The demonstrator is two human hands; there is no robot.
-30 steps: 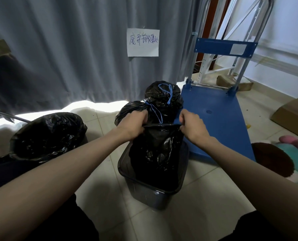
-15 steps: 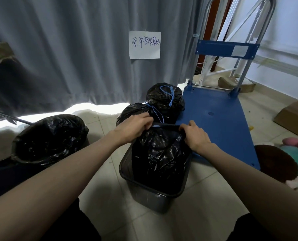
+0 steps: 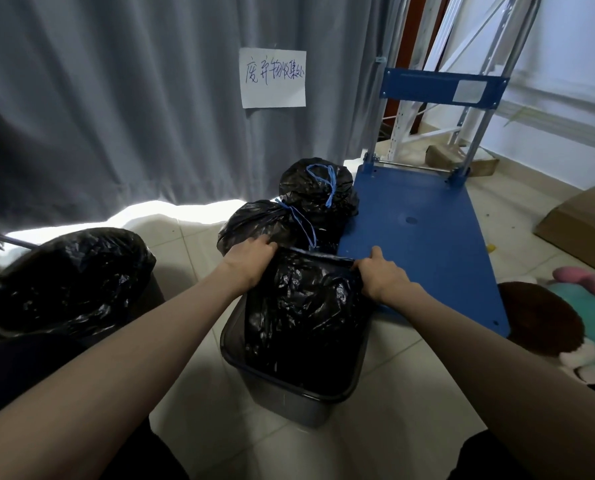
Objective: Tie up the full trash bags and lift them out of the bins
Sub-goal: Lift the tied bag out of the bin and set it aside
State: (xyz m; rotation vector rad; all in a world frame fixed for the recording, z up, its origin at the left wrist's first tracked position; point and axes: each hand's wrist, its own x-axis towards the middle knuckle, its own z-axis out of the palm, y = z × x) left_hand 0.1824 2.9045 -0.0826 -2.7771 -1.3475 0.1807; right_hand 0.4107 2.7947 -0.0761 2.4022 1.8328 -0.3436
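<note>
A black trash bag (image 3: 306, 313) stands in a dark grey rectangular bin (image 3: 282, 400) on the tiled floor in front of me. My left hand (image 3: 249, 259) grips the bag's top edge at its left corner. My right hand (image 3: 381, 277) grips the same edge at its right corner, and the rim is stretched flat between them. Behind the bin lie two tied black bags (image 3: 318, 192) with blue drawstrings (image 3: 324, 180). At the left stands another bin lined with a black bag (image 3: 71, 278).
A blue platform trolley (image 3: 424, 237) lies right of the bags, its metal handle (image 3: 476, 109) upright. A grey curtain (image 3: 133, 98) with a paper note (image 3: 273, 77) hangs behind. A cardboard box (image 3: 583, 223) and plush toys (image 3: 573, 317) sit at the right.
Both hands have lowered with the bag's top edge and spread a little further apart. The bag has sunk deeper into the bin.
</note>
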